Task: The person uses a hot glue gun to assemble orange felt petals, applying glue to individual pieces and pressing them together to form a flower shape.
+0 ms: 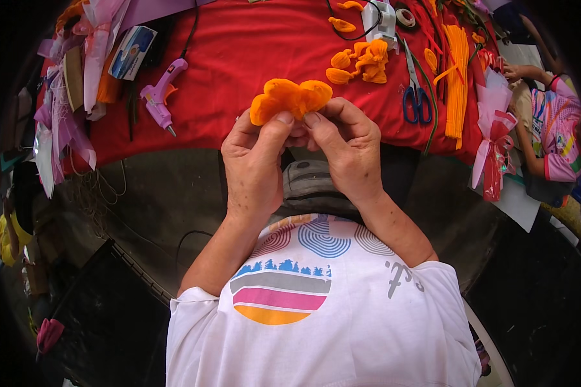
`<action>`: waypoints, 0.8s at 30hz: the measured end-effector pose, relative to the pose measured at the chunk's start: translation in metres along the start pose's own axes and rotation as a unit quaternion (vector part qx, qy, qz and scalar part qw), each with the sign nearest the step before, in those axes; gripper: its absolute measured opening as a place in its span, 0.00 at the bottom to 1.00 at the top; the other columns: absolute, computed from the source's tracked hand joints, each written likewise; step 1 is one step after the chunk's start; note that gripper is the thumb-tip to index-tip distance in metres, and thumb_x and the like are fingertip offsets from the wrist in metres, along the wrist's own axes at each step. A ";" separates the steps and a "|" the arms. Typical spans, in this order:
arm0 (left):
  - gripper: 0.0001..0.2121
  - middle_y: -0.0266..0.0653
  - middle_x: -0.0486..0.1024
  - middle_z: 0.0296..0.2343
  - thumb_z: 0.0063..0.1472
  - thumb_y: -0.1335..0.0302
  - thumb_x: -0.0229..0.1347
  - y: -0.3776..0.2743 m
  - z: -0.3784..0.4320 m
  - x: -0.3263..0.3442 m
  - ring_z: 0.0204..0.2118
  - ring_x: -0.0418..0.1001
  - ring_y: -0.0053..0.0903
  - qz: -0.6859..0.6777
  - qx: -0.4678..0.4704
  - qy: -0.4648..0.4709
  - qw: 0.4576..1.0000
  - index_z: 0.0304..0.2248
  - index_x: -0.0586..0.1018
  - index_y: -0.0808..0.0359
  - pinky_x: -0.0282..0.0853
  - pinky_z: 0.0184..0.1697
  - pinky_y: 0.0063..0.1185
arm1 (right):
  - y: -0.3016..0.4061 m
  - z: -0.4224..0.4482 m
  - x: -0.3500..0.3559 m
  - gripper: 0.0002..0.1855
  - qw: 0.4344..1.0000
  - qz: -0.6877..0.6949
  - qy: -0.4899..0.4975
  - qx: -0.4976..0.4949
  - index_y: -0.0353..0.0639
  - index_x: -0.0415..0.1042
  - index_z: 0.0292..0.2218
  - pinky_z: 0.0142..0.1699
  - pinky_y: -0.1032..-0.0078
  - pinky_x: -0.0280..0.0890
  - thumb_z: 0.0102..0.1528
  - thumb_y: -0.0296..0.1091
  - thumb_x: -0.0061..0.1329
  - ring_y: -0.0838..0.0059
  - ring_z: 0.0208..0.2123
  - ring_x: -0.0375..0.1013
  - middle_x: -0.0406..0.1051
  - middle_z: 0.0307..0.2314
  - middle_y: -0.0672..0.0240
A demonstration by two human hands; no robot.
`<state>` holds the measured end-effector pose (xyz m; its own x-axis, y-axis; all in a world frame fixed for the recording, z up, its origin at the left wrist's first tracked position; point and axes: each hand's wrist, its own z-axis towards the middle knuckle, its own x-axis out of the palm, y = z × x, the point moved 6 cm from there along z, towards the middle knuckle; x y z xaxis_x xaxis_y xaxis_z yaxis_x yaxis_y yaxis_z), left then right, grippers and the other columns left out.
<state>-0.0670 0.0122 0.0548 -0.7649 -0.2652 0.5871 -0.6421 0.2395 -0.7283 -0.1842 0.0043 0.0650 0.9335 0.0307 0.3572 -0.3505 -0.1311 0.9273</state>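
Over the near edge of the red tablecloth (242,43), both my hands hold one cluster of orange fuzzy petals (285,99). My left hand (254,155) pinches its left and lower part between thumb and fingers. My right hand (351,145) grips its right lower part, the two thumbs close together. Beyond my right hand lies a pile of orange fuzzy petals (372,60), with blue-handled scissors (416,96) to its right. A purple hot glue gun (162,96) rests on the cloth to the left, nozzle towards me.
Orange pipe cleaners (456,87) lie at the right, near a white tape dispenser (380,22) and a tape roll (406,18). Wrapped bouquets stand at the far left (58,106) and right (496,126). A box (132,52) sits at the left. Another person (556,126) is at the far right.
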 end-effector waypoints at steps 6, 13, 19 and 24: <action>0.08 0.37 0.73 0.26 0.55 0.76 0.52 -0.002 0.001 0.004 0.27 0.72 0.20 0.004 0.012 -0.012 1.000 0.34 0.71 0.70 0.68 0.31 0.18 | -0.001 -0.001 0.000 0.04 0.999 -0.045 -0.005 -0.006 0.34 0.66 0.33 0.35 0.86 0.68 0.53 0.23 0.44 0.85 0.29 0.71 0.71 0.26 0.68; 0.08 0.36 0.73 0.27 0.55 0.75 0.53 0.000 0.000 0.003 0.28 0.72 0.18 0.016 0.012 -0.019 1.000 0.34 0.71 0.69 0.67 0.32 0.16 | 0.001 -0.002 -0.001 0.04 0.998 -0.056 -0.004 -0.006 0.34 0.66 0.33 0.35 0.87 0.67 0.52 0.22 0.45 0.86 0.27 0.70 0.70 0.25 0.70; 0.07 0.33 0.74 0.28 0.55 0.75 0.52 0.003 -0.001 0.000 0.30 0.71 0.18 -0.007 0.005 -0.002 1.000 0.34 0.73 0.66 0.64 0.35 0.18 | 0.000 -0.002 0.000 0.05 0.999 -0.033 0.005 -0.002 0.35 0.66 0.34 0.35 0.88 0.66 0.53 0.22 0.44 0.87 0.28 0.69 0.70 0.26 0.70; 0.07 0.33 0.73 0.25 0.55 0.74 0.53 0.006 0.000 0.001 0.28 0.70 0.17 -0.009 -0.026 0.002 1.000 0.33 0.74 0.67 0.64 0.34 0.18 | -0.003 -0.001 -0.001 0.05 1.000 -0.017 0.004 -0.004 0.34 0.66 0.34 0.35 0.89 0.66 0.53 0.23 0.44 0.87 0.28 0.70 0.70 0.26 0.70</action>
<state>-0.0718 0.0137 0.0509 -0.7531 -0.2662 0.6016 -0.6577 0.2838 -0.6977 -0.1848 0.0059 0.0622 0.9443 0.0421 0.3265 -0.3195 -0.1212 0.9398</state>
